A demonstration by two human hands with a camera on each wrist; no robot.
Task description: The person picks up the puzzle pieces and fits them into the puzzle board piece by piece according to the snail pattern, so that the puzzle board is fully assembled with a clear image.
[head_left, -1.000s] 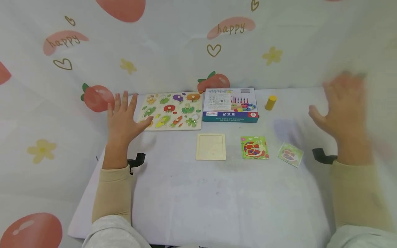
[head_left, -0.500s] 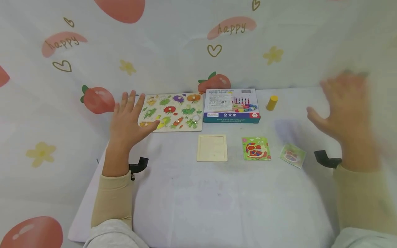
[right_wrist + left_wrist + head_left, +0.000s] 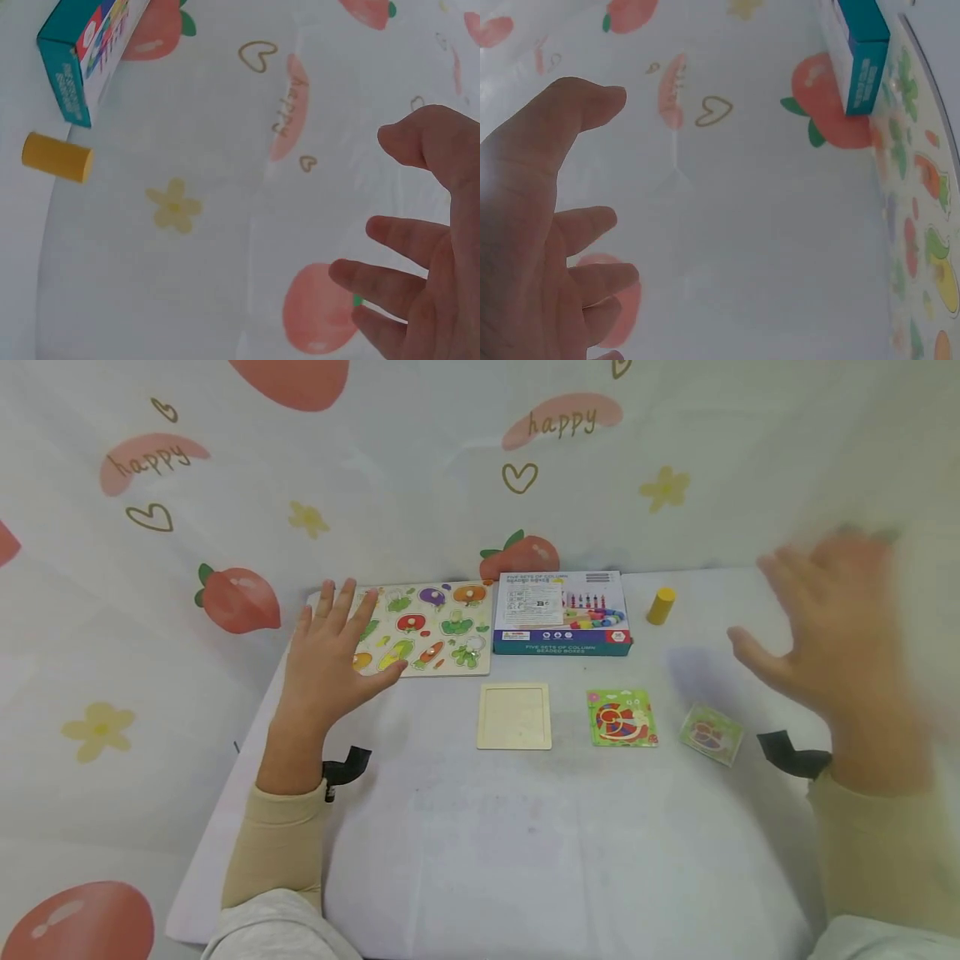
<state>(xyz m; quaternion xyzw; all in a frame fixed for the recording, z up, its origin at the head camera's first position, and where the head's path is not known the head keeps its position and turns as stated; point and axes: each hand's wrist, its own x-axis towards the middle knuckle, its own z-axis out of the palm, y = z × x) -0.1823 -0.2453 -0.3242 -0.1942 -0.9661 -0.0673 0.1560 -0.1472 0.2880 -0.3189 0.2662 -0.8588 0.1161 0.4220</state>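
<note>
Head view shows the left hand (image 3: 322, 668) and the right hand (image 3: 843, 668) held up near the sides of the white table (image 3: 480, 860), with nothing in them. Fingers and thumbs are spread apart. The left hand has just moved a little toward the middle and hides more of the vegetable board (image 3: 450, 647). That puts it closer in, but nothing is picked up yet. Between the hands, the wooden tray (image 3: 514, 717) comes first, then the snail picture (image 3: 622, 718) near it and the small green picture (image 3: 711, 734) nearest the right hand. Farther back, the vegetable board lies flat past the left hand, with the box (image 3: 562, 614) just beside it and the yellow block (image 3: 662, 607) standing alone. Behind them hangs the cloth (image 3: 420, 468).
</note>
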